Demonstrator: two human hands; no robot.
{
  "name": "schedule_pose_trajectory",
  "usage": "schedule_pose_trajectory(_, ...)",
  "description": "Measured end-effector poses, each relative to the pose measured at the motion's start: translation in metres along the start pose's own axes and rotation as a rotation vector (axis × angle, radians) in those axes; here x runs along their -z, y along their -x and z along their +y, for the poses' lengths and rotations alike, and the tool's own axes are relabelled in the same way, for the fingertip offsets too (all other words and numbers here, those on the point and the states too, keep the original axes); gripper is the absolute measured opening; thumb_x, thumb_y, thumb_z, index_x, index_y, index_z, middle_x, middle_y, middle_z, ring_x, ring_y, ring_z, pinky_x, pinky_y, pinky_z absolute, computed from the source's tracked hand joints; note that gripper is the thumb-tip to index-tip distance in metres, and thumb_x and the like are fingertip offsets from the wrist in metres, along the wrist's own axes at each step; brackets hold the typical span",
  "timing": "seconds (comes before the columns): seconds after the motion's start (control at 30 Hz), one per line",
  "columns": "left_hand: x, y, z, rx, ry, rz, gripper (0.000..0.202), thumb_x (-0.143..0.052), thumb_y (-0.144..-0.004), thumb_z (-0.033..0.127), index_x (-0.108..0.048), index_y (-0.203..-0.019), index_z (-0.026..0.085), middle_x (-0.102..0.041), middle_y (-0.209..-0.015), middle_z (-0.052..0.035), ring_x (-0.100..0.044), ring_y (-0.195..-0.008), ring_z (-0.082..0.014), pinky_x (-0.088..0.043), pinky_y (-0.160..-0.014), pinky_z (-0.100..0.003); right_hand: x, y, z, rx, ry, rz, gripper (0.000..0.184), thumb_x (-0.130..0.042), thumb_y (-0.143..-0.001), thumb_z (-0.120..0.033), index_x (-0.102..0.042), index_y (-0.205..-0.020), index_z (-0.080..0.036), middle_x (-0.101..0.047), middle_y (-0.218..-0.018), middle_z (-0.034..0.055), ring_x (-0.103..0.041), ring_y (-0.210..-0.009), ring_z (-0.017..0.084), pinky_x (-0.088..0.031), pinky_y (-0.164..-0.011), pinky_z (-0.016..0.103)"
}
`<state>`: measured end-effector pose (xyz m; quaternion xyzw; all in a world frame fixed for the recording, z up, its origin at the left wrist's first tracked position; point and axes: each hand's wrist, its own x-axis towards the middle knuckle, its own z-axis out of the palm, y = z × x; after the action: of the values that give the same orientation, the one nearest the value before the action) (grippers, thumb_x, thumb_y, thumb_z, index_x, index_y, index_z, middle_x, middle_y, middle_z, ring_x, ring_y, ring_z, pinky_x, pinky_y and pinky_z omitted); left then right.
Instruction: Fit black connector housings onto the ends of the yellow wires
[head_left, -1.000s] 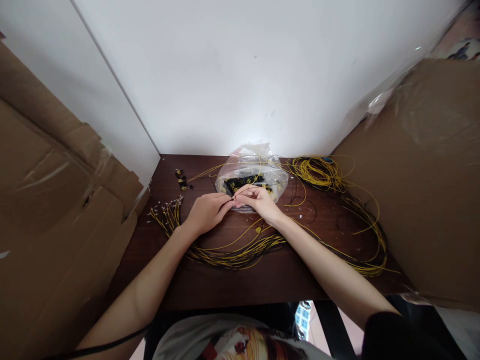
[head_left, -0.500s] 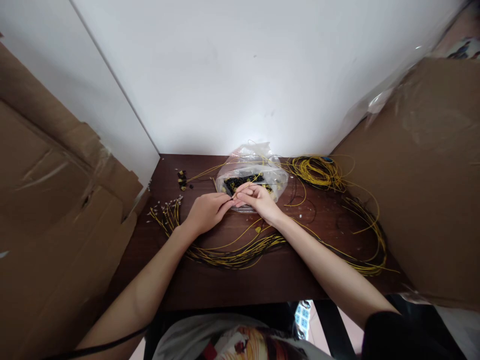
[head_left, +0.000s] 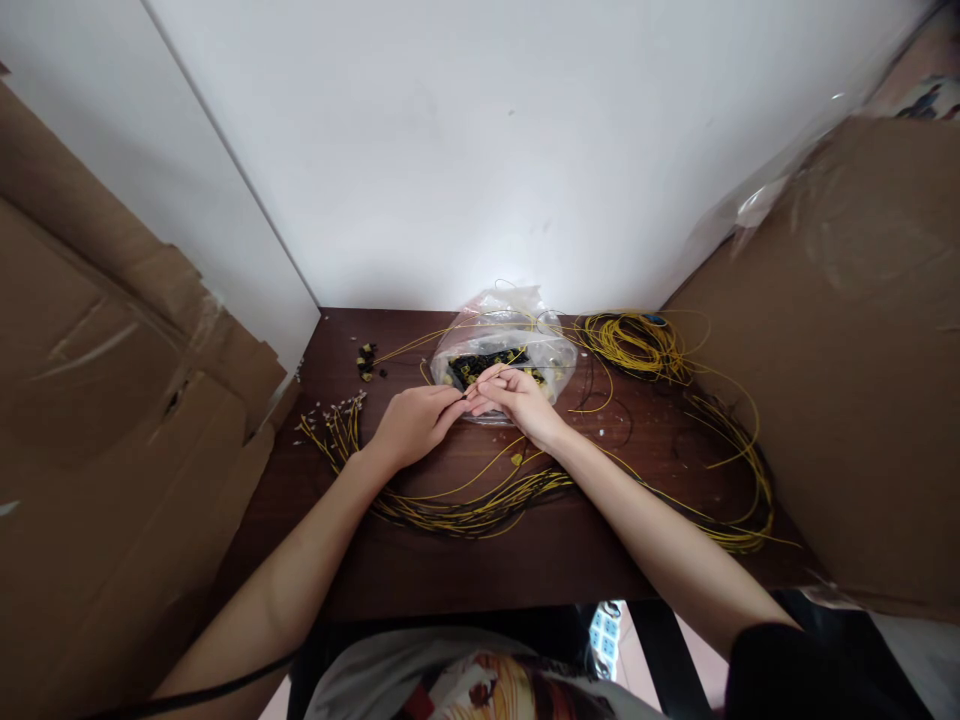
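Above the front of a clear plastic bag [head_left: 501, 307], my left hand [head_left: 415, 425] and my right hand [head_left: 519, 402] meet fingertip to fingertip. Both are closed in a pinch. A tiny black piece [head_left: 463, 397] shows at the left fingertips. Thin wire seems to run through the right fingers, though they hide most of it. Small black and yellow parts [head_left: 480, 365] fill the bag behind the hands. A long bundle of yellow and black wires [head_left: 472, 517] passes below both hands and under the right forearm, its pale tipped ends [head_left: 330, 412] fanned out at the left.
A coil of yellow wire [head_left: 634, 345] lies at the back right of the brown table [head_left: 450, 580]. Several loose black and yellow bits [head_left: 366, 362] sit at the back left. Cardboard [head_left: 847, 400] stands on both sides, with a white wall [head_left: 480, 150] behind.
The hands stay nearly in place, with only slight movement at the fingertips. A yellow wire end left of the bag has shifted a little.
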<state>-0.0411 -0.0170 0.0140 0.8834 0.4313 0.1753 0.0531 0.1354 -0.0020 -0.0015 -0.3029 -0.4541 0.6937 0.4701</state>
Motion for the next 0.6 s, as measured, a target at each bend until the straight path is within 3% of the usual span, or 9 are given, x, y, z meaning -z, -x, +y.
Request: schedule_pose_trajectory(0.6,-0.0003,-0.0001,-0.001,-0.007,0.014,-0.018,0.033,-0.034,-0.093,0.034,-0.06,-0.081,0.018,-0.065,-0.08,-0.0043,-0.059,-0.074,-0.016,-0.038,-0.065,-0.025,-0.0025,0.0038,-0.0049,0.018,0.167,0.03,0.021,-0.076,-0.061,-0.026,-0.064,-0.073,-0.012,-0.065,-0.063,0.0,-0.063,-0.06,0.01,-0.053,-0.064,0.024)
